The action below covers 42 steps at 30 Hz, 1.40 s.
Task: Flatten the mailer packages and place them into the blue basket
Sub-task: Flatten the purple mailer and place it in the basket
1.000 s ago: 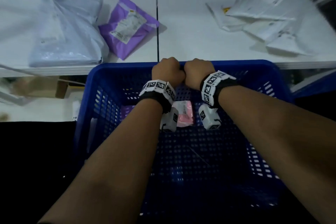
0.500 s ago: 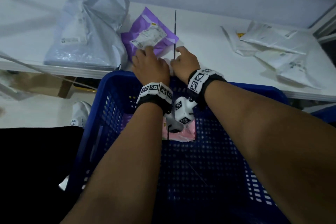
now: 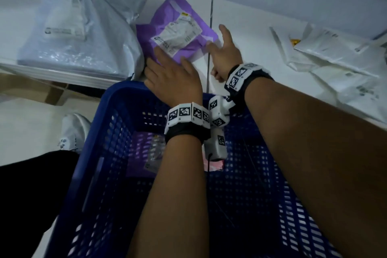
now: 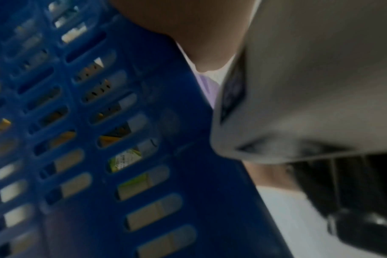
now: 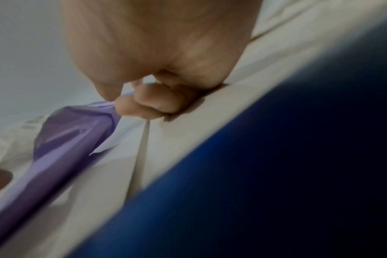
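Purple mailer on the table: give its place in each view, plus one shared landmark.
Head: purple mailer upper centre, between both hands.
Left wrist: a thin purple sliver at the basket rim, upper centre.
Right wrist: lower left, its corner at the fingers.
Shared landmark: blue basket.

purple mailer [image 3: 178, 33], blue basket [image 3: 109, 153], white table [image 3: 251, 33]

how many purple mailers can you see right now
2. One purple mailer lies on the white table, both hands at its near edge. A second purple mailer lies inside the blue basket, partly behind the left forearm; more may be hidden.
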Tool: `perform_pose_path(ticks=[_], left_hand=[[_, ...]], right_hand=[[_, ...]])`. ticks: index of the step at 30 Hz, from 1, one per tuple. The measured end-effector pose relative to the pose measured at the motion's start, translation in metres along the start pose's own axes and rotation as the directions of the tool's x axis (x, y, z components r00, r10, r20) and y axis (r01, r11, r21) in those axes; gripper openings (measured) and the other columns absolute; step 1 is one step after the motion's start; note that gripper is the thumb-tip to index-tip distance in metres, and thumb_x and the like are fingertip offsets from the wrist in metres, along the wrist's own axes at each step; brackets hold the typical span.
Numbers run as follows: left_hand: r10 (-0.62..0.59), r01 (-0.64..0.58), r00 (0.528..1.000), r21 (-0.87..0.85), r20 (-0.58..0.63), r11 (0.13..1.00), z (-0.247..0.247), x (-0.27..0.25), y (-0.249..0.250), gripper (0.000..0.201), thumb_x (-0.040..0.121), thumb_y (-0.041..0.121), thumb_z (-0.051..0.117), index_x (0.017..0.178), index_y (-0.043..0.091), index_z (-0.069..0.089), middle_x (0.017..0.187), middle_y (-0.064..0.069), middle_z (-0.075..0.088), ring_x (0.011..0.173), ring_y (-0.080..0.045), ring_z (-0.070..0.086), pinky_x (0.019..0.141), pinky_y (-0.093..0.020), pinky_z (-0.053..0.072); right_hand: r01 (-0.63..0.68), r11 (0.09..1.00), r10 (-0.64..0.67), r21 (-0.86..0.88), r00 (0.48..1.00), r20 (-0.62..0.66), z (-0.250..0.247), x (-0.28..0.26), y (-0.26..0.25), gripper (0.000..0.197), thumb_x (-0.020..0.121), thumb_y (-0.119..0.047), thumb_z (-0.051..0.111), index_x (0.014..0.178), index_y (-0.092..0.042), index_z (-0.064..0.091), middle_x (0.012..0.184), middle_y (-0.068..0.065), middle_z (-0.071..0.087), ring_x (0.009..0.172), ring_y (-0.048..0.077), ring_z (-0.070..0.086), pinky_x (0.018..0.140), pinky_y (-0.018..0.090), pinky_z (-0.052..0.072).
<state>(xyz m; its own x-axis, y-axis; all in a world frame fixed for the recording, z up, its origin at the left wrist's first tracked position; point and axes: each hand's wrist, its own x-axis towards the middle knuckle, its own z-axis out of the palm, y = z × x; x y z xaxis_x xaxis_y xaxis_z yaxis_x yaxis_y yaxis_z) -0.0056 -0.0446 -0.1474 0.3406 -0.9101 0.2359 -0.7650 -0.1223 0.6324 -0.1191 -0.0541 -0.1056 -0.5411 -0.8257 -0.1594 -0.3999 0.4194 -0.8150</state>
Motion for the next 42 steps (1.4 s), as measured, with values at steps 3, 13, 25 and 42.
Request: perform_pose_path(ticks=[3,13,25,42], left_hand=[[0.009,-0.008,0.999,0.026,-0.051,1.000,0.004,0.002,0.001,0.059,0.087,0.046,0.054,0.136,0.014,0.053,0.128,-0.011,0.060,0.114,-0.030,0.055,0.089,-0.040,0.032],[0.003,-0.002,0.994,0.009,-0.106,1.000,0.002,0.001,0.003,0.050,0.088,0.047,0.052,0.127,0.017,0.060,0.119,-0.004,0.065,0.106,-0.027,0.058,0.086,-0.037,0.031],[-0.041,0.032,0.999,-0.242,-0.034,0.970,-0.009,0.009,0.003,0.041,0.084,0.043,0.053,0.120,0.024,0.061,0.113,0.008,0.070,0.104,-0.019,0.064,0.086,-0.034,0.034],[0.080,0.129,0.915,-0.475,0.395,0.871,-0.010,0.032,0.063,0.026,0.084,0.021,0.053,0.105,0.018,0.069,0.112,-0.004,0.069,0.110,-0.028,0.058,0.084,-0.026,0.040]], right_hand=[[0.016,0.998,-0.016,0.058,1.000,-0.002,-0.002,0.009,0.001,0.043,0.099,-0.043,0.048,0.141,-0.035,0.047,0.085,0.002,0.061,0.038,0.015,0.055,0.035,0.021,0.037],[0.016,0.994,-0.009,0.106,0.998,-0.069,-0.001,0.015,0.016,0.022,0.096,-0.019,0.047,0.091,-0.001,0.058,0.050,0.010,0.055,0.035,0.022,0.055,0.034,0.021,0.033],[-0.075,0.941,0.102,0.329,0.993,-0.065,-0.019,-0.004,0.017,0.022,0.092,-0.015,0.051,0.072,-0.005,0.054,0.055,0.019,0.064,0.044,0.026,0.061,0.042,0.025,0.041],[-0.172,0.899,0.252,0.402,0.955,-0.155,-0.075,-0.055,0.057,0.020,0.083,-0.004,0.052,0.064,-0.001,0.053,0.057,0.022,0.059,0.045,0.029,0.060,0.044,0.030,0.049]])
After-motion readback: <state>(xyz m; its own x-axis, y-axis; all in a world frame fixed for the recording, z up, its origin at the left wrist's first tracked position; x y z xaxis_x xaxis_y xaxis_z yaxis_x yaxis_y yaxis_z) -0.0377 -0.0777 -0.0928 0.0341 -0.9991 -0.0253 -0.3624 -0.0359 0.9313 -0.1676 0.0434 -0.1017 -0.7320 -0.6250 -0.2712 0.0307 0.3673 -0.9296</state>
